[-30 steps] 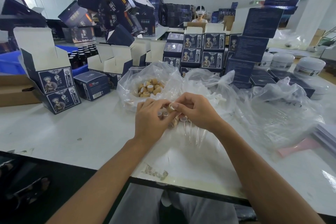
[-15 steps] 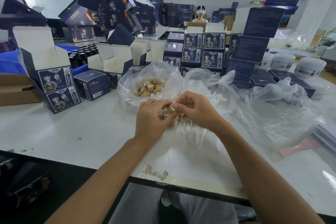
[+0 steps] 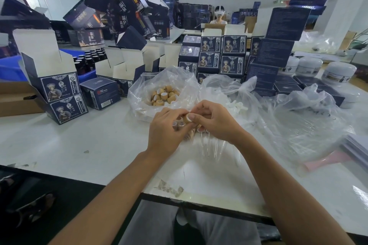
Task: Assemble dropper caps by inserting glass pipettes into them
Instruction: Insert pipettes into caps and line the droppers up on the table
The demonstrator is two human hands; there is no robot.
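Note:
My left hand (image 3: 166, 131) and my right hand (image 3: 214, 120) meet above the white table (image 3: 79, 145), both pinching one tan dropper cap (image 3: 187, 118) between the fingertips. More caps (image 3: 178, 125) sit in my left hand's curled fingers. Assembled droppers with clear glass pipettes (image 3: 211, 147) lie on the table just under my hands. An open clear bag (image 3: 143, 93) behind my hands holds several loose tan caps (image 3: 164, 95). A second clear bag (image 3: 229, 93) to its right holds white parts that I cannot make out.
Dark blue printed cartons (image 3: 59, 95) stand open at the left, and stacks of them (image 3: 223, 53) rise behind the bags. White jars (image 3: 338, 71) stand at the far right. Crumpled plastic (image 3: 304, 119) covers the right of the table. A person (image 3: 219, 16) sits far back.
Both hands have stayed in place, working the cap between the fingertips. The cap has turned a little and shows more of its tan side now.

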